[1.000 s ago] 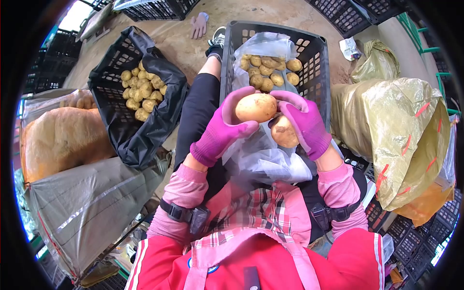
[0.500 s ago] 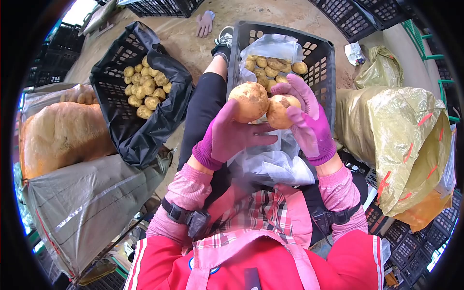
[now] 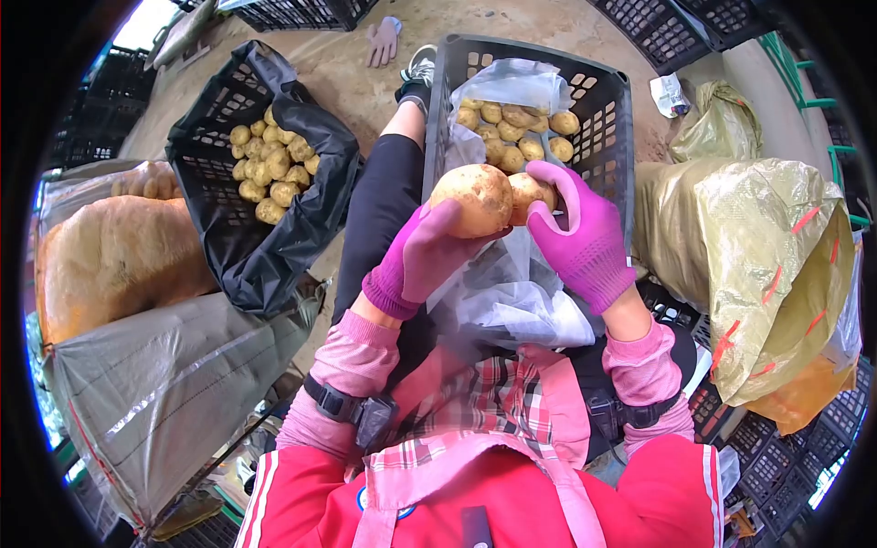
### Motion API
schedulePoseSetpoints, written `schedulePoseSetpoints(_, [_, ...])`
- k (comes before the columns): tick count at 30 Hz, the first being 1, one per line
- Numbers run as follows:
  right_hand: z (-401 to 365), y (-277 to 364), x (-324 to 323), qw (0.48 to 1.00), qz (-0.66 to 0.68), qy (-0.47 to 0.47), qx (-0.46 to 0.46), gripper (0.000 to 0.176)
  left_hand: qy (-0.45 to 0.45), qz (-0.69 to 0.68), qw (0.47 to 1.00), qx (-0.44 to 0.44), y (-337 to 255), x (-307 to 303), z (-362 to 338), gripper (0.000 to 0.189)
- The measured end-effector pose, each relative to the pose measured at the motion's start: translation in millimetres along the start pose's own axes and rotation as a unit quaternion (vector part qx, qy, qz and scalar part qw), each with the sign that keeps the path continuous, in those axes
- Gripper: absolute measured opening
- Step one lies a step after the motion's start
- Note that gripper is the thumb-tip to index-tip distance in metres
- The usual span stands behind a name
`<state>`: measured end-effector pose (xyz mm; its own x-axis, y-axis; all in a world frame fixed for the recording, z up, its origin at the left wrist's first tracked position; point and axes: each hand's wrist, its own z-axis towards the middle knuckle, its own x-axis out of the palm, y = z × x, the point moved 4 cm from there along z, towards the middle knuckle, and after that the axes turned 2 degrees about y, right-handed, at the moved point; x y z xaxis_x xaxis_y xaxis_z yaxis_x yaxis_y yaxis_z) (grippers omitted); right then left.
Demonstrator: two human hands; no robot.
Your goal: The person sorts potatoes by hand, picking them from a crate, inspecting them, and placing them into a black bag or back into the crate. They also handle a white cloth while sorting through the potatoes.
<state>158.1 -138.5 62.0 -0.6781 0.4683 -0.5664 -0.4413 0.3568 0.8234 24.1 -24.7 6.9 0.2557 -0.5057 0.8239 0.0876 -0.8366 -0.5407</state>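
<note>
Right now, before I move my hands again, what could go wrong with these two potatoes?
The larger potato sits high in your left hand, mostly uncovered, so it could roll out. The smaller potato is held close beside it by your right hand, so the two might knock and bruise. Loose plastic is bunched below your hands and could snag your fingers if you reach down.
</note>
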Motion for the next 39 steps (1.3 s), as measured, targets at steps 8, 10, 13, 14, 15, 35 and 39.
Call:
schedulePoseSetpoints(8, [-4.7,-5.0,8.9,0.988,-0.063,-0.108,-0.092,0.034,0.000,-0.043,0.999,0.007,3.6,1.9,2.0,0.056])
schedulePoseSetpoints(10, [-5.2,-6.4,9.0,0.986,-0.059,-0.120,-0.105,0.034,-0.027,0.071,0.997,0.012,0.8,1.3,1.7,0.048])
schedulePoseSetpoints(13, [-4.8,-4.6,8.9,0.983,-0.057,-0.126,-0.124,0.034,-0.058,0.191,0.980,0.021,-4.4,4.5,0.8,0.037])
schedulePoseSetpoints(14, [-4.8,-4.4,8.8,0.982,-0.052,-0.127,-0.129,0.034,-0.057,0.187,0.980,0.021,-4.7,4.5,0.4,0.037])
schedulePoseSetpoints(15, [-5.0,-4.2,8.5,0.981,-0.048,-0.129,-0.134,0.035,-0.056,0.183,0.981,0.021,-5.0,4.4,0.0,0.037])
schedulePoseSetpoints(35, [4.8,-0.3,12.7,0.893,0.442,0.083,-0.009,0.065,-0.030,0.003,0.999,0.042,-8.5,11.8,-4.3,0.082])
schedulePoseSetpoints(39, [3.7,13.5,15.1,0.897,0.430,0.102,-0.021,0.062,0.039,-0.110,0.993,0.025,-14.2,6.6,-11.9,0.074])
